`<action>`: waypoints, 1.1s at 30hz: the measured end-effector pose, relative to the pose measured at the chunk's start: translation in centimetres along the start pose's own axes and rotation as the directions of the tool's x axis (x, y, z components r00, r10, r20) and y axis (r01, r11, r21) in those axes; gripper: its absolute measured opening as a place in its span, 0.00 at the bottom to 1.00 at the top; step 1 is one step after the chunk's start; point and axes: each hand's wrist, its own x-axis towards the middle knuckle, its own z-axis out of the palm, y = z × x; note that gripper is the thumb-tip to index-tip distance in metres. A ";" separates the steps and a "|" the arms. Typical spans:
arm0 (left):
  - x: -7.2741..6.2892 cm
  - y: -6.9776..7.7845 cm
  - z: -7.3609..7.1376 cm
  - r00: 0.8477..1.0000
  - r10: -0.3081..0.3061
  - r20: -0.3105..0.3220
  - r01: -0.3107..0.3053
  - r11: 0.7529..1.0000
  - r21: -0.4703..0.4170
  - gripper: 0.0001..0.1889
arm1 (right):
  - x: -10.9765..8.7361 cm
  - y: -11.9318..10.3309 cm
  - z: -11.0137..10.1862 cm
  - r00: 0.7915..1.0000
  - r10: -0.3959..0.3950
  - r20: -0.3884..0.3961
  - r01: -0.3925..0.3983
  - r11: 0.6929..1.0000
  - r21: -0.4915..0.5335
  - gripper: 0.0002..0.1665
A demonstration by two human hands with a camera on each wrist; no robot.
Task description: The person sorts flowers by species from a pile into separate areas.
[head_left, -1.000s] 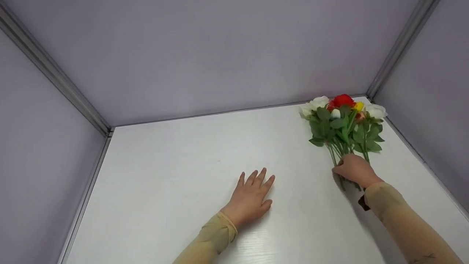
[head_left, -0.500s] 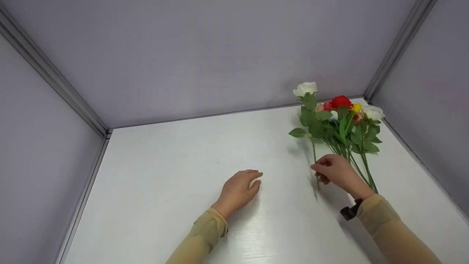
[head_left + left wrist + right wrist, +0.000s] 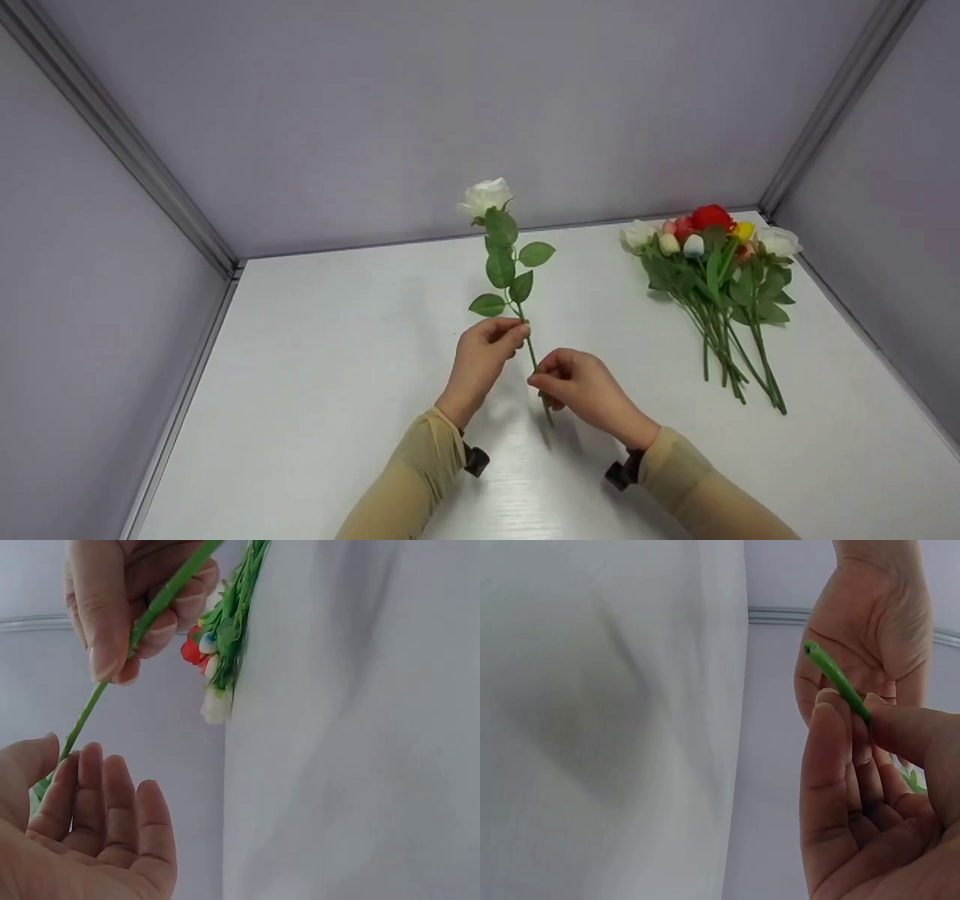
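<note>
A white rose [image 3: 486, 196] with green leaves and a long stem is held up over the white table, its bloom toward the back wall. My left hand [image 3: 484, 364] pinches the stem just below the lowest leaves, thumb against the index finger. Lower down, my right hand [image 3: 589, 390] pinches the same stem between thumb and fingers. In the right wrist view the cut end of the green stem [image 3: 838, 681] sticks out past my right fingertips. The left wrist view shows the stem [image 3: 82, 716] running between both hands.
At the table's right side lies a bunch of flowers [image 3: 724, 300], with red, yellow, white and pink blooms and stems toward me. The white table [image 3: 337, 360] is bounded by grey walls [image 3: 450, 97] at the back and sides.
My right hand has drawn one white rose out of the bunch and carried it left to the middle. My left hand has risen off the table and taken hold of its stem.
</note>
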 end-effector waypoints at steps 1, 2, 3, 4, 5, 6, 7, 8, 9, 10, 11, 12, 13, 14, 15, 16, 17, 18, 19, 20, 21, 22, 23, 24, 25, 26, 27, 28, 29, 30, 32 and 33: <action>0.0 -0.1 -0.1 1.000 -0.006 -0.012 0.006 1.000 -0.021 0.13 | 0.1 0.0 0.4 1.000 -0.003 0.000 0.003 1.000 -0.001 0.13; 0.0 -0.1 -0.2 1.000 -0.010 -0.022 0.009 0.999 -0.037 0.12 | 0.1 -0.1 0.7 1.000 -0.006 -0.001 0.006 1.000 0.000 0.13; -0.1 -0.2 -0.3 1.000 -0.011 -0.029 0.010 0.999 -0.053 0.12 | 0.2 0.0 1.0 1.000 -0.009 -0.003 0.009 1.000 0.003 0.13; -0.1 -0.2 -0.4 0.999 -0.017 -0.033 0.015 0.997 -0.070 0.11 | 0.3 0.0 1.2 1.000 -0.006 -0.003 0.006 1.000 0.013 0.13; -0.1 -0.2 -0.5 0.999 -0.020 -0.035 0.017 0.996 -0.082 0.11 | 0.3 0.0 1.4 1.000 -0.002 -0.003 0.002 1.000 0.026 0.13; -0.2 -0.1 -0.6 0.999 -0.018 -0.036 0.015 0.996 -0.093 0.12 | 0.3 0.0 1.6 1.000 0.000 -0.001 0.000 0.999 0.040 0.13; -0.2 -0.1 -0.7 0.999 -0.019 -0.035 0.016 0.994 -0.107 0.12 | 0.3 0.1 1.8 1.000 0.003 0.003 -0.003 0.998 0.059 0.13; -0.2 -0.1 -0.8 0.999 -0.020 -0.034 0.016 0.993 -0.120 0.12 | 0.2 0.1 2.0 1.000 0.006 0.009 -0.007 0.997 0.081 0.13; -0.2 0.0 -0.9 0.999 -0.022 -0.031 0.018 0.990 -0.137 0.12 | 0.1 0.2 2.2 1.000 0.012 0.018 -0.014 0.994 0.110 0.12; -0.3 0.0 -1.0 0.999 -0.025 -0.028 0.020 0.988 -0.152 0.12 | 0.0 0.3 2.3 0.999 0.016 0.028 -0.019 0.991 0.136 0.13; -0.3 0.1 -1.1 0.999 -0.026 -0.027 0.021 0.987 -0.162 0.13 | -0.1 0.4 2.5 0.999 0.019 0.036 -0.024 0.988 0.156 0.13; -0.3 0.1 -1.2 0.999 -0.026 -0.027 0.021 0.985 -0.173 0.13 | -0.3 0.5 2.7 0.999 0.020 0.047 -0.028 0.985 0.173 0.14; -0.3 0.2 -1.3 0.999 -0.029 -0.028 0.024 0.983 -0.183 0.13 | -0.5 0.6 2.8 0.998 0.023 0.058 -0.034 0.981 0.190 0.15; -0.4 0.3 -1.4 0.999 -0.029 -0.029 0.023 0.982 -0.188 0.14 | -0.6 0.6 3.0 0.997 0.027 0.067 -0.041 0.978 0.203 0.15; -0.4 0.4 -1.4 0.999 -0.029 -0.030 0.023 0.981 -0.194 0.14 | -0.8 0.7 3.1 0.997 0.031 0.072 -0.046 0.976 0.212 0.16; -0.4 0.4 -1.5 0.999 -0.029 -0.029 0.023 0.980 -0.198 0.15 | -0.9 0.8 3.2 0.997 0.029 0.072 -0.044 0.976 0.213 0.17; -0.4 0.5 -1.6 0.999 -0.031 -0.029 0.024 0.979 -0.202 0.16 | -1.0 0.8 3.3 0.997 0.029 0.070 -0.043 0.976 0.215 0.17; -0.4 0.5 -1.6 0.999 -0.033 -0.027 0.026 0.978 -0.207 0.17 | -1.1 0.9 3.4 0.997 0.027 0.069 -0.042 0.975 0.217 0.17; -0.4 0.5 -1.6 0.999 -0.034 -0.025 0.029 0.977 -0.211 0.17 | -1.1 0.9 3.5 0.998 0.026 0.065 -0.039 0.975 0.218 0.17; -0.4 0.4 -1.7 0.999 -0.036 -0.021 0.031 0.977 -0.212 0.18 | -1.2 0.9 3.5 0.998 0.023 0.060 -0.036 0.976 0.216 0.17; -0.4 0.4 -1.7 0.999 -0.038 -0.016 0.033 0.976 -0.214 0.18 | -1.2 1.0 3.6 0.998 0.019 0.056 -0.031 0.977 0.212 0.17; -0.5 0.3 -1.7 0.999 -0.039 -0.012 0.036 0.976 -0.214 0.18 | -1.2 1.0 3.6 0.998 0.017 0.054 -0.028 0.978 0.207 0.17; -0.5 0.3 -1.7 0.999 -0.039 -0.008 0.036 0.977 -0.211 0.17 | -1.2 1.0 3.6 0.998 0.018 0.052 -0.028 0.979 0.201 0.17; -0.6 0.2 -1.7 0.999 -0.037 -0.004 0.035 0.978 -0.205 0.17 | -1.2 1.0 3.7 0.998 0.019 0.051 -0.029 0.980 0.197 0.16; -0.6 0.1 -1.8 0.999 -0.033 0.000 0.032 0.980 -0.198 0.17 | -1.2 1.0 3.7 0.998 0.020 0.052 -0.030 0.981 0.193 0.16; -0.6 0.1 -1.8 1.000 -0.028 0.003 0.028 0.982 -0.189 0.16 | -1.2 1.0 3.8 0.998 0.019 0.053 -0.028 0.982 0.187 0.16; -0.7 0.0 -1.8 1.000 -0.021 0.006 0.022 0.983 -0.182 0.16 | -1.1 1.0 3.8 0.998 0.019 0.054 -0.028 0.983 0.183 0.15; -0.7 -0.1 -1.9 1.000 -0.017 0.006 0.018 0.985 -0.173 0.15 | -1.1 1.0 3.9 0.998 0.019 0.056 -0.029 0.984 0.178 0.15; -0.7 -0.1 -2.0 1.000 -0.013 0.006 0.014 0.987 -0.162 0.15 | -1.0 1.1 4.0 0.998 0.016 0.060 -0.026 0.984 0.175 0.14; -0.7 -0.1 -2.2 1.000 -0.010 0.003 0.010 0.989 -0.150 0.15 | -0.9 1.1 4.1 0.998 0.012 0.066 -0.023 0.985 0.170 0.14; -0.6 -0.1 -2.7 1.000 -0.008 -0.006 0.007 0.992 -0.125 0.15 | -0.7 1.0 4.3 0.997 0.000 0.080 -0.012 0.988 0.151 0.14; -0.6 -0.1 -3.0 1.000 -0.010 -0.012 0.009 0.993 -0.116 0.15 | -0.6 0.9 4.4 0.996 -0.004 0.090 -0.009 0.990 0.142 0.14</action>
